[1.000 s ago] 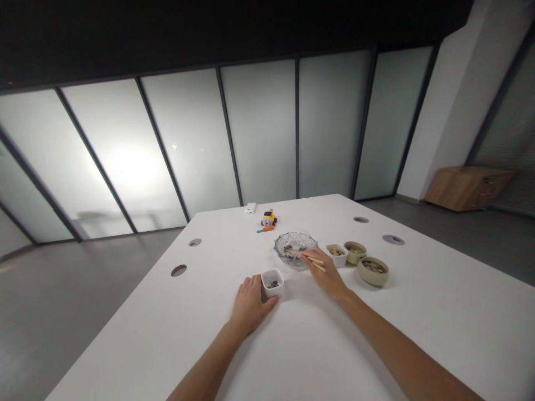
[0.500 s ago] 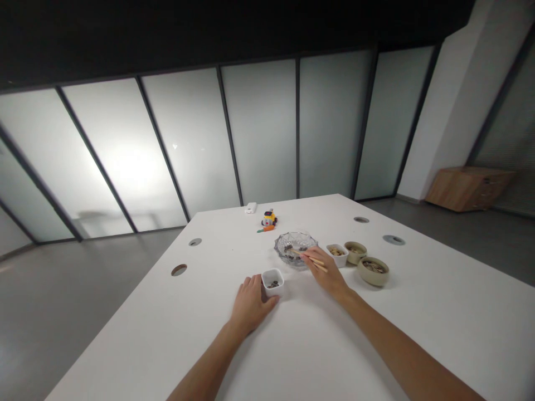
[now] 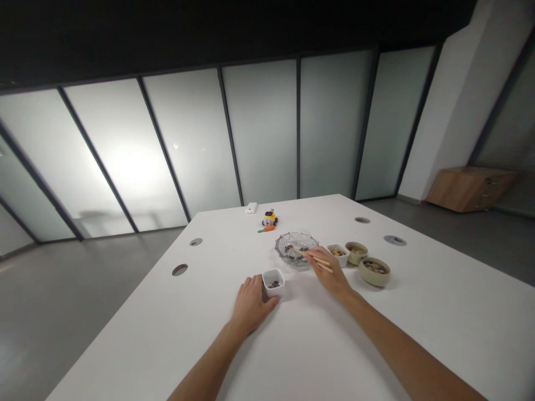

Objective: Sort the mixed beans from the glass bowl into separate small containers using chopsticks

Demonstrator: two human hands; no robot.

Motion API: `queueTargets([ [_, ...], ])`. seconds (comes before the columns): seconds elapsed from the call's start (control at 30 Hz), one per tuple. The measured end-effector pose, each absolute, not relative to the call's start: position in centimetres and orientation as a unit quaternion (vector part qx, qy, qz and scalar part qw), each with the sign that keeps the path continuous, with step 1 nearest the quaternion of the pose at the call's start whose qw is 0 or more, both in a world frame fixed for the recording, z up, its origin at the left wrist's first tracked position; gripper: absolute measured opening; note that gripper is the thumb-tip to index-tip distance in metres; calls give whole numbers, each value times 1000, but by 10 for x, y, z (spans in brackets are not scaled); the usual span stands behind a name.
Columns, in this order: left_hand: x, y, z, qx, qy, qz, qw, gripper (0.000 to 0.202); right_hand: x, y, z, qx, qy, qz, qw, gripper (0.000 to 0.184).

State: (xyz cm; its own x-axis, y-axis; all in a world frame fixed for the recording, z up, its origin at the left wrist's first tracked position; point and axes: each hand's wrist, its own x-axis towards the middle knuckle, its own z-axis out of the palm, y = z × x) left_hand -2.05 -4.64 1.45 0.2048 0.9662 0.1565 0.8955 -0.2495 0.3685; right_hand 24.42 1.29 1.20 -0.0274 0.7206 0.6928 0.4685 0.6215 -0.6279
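Note:
My right hand [image 3: 329, 271] is closed around a pair of wooden chopsticks [image 3: 321, 260], whose tips reach into a clear cut-glass bowl [image 3: 284, 253]. Small dark pieces lie in that bowl; whether the tips pinch one is too small to tell. On the near left, my left hand [image 3: 253, 301] curls round the side of a small square white cup [image 3: 273, 273], thumb at its near side. Several small dark pieces [image 3: 273, 284] rest on the cup's bottom.
Right of the glass bowl stand a white square dish [image 3: 343, 260] of light-brown pieces and two beige round bowls [image 3: 375, 277] [image 3: 355, 257]. Behind are a toy vehicle [image 3: 270, 218], an orange carrot-shaped object [image 3: 269, 228] and a white box [image 3: 251, 208]. The white table [image 3: 217, 250] has round holes.
My right hand and the chopsticks have shifted slightly to the right, with the tips still over the glass bowl. My left hand stays on the white cup.

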Motion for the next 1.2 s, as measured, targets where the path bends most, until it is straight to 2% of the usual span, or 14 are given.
queueTargets([
  [0.23, -19, -47, 17, 767, 611, 165, 103, 31, 251, 13, 22, -450, -661, 74, 596, 37],
  [0.53, -19, -47, 16, 717, 657, 206, 106, 33, 264, 19, 26, -395, -543, 302, 677, 29],
  [0.83, -22, -43, 14, 691, 677, 233, 98, 37, 239, 1, 32, -357, -576, 458, 576, 41],
  [0.97, -22, -43, 14, 695, 671, 236, 103, 39, 233, 1, 30, -371, -563, 429, 601, 45],
  [1.1, -22, -43, 14, 699, 668, 234, 103, 37, 238, 5, 32, -403, -523, 349, 665, 46],
  [1.2, -21, -44, 14, 700, 671, 225, 97, 37, 245, 7, 34, -449, -525, 280, 666, 44],
])
